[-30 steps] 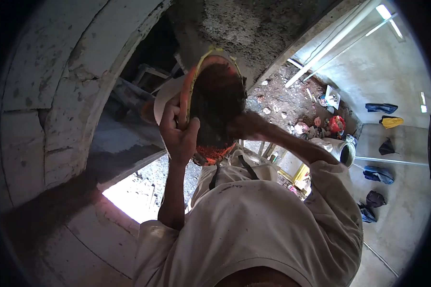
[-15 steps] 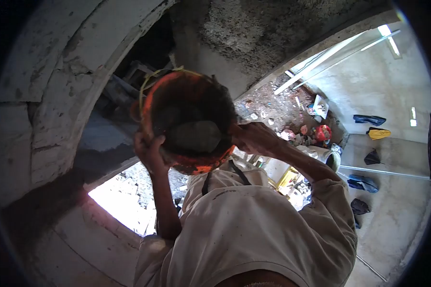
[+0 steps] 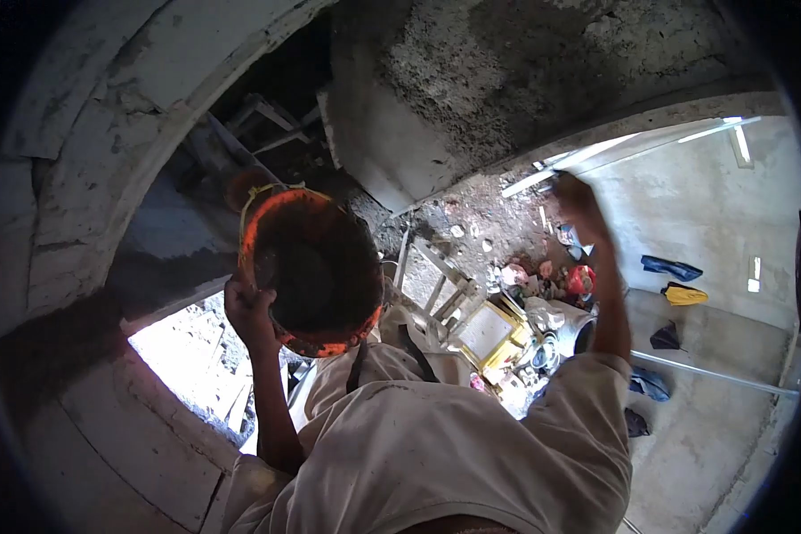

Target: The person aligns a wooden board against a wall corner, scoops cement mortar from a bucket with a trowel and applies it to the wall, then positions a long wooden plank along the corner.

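Note:
An orange bucket (image 3: 376,307), dark and dirty inside, is tilted with its mouth facing the camera. My left hand (image 3: 253,313) grips its rim at the lower left, thumb over the edge. A yellow cord hangs round the upper left of the rim. Apart from the bucket, my right hand (image 3: 580,212) is raised at the right, near the rough ceiling-like slab edge. It is blurred, and something small and dark shows at its fingers, too unclear to name.
A rough cement surface (image 3: 507,80) spans the top. Below lie a wooden frame (image 3: 445,289), a yellow-edged box (image 3: 489,334), a red bag (image 3: 581,279) and rubble. Clothes, including a yellow cloth (image 3: 683,294), hang along the right wall.
My right hand has left the bucket and swung up to the right. The bucket, still in my left hand, has moved down and left, and its mouth has turned towards the camera.

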`<state>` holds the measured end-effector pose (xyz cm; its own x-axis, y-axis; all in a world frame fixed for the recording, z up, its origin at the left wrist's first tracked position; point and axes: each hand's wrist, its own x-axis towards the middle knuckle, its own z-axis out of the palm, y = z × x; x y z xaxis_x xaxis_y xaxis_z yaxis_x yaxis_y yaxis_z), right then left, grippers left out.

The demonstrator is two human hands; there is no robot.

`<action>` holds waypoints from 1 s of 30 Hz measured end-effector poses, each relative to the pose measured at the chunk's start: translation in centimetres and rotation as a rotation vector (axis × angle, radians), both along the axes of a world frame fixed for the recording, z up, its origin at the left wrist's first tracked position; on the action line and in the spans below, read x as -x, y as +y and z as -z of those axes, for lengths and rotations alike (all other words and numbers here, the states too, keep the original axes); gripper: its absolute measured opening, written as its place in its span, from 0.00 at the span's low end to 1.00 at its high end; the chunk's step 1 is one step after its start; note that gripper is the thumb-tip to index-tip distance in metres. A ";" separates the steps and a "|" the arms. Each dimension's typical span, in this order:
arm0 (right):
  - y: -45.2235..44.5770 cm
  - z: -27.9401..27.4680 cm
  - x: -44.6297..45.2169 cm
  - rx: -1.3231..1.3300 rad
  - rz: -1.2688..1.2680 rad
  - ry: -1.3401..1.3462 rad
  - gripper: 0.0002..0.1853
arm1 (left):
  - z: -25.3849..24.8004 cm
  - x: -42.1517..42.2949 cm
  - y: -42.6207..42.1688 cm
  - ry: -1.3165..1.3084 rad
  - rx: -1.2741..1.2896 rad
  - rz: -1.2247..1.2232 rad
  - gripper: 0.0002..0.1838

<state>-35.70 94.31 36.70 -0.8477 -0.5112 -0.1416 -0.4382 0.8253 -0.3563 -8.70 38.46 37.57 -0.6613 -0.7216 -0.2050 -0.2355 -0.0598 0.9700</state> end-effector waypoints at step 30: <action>-31.1 -1.3 -15.9 -0.086 -0.360 -0.254 0.14 | -12.9 8.3 3.0 0.457 0.310 0.735 0.11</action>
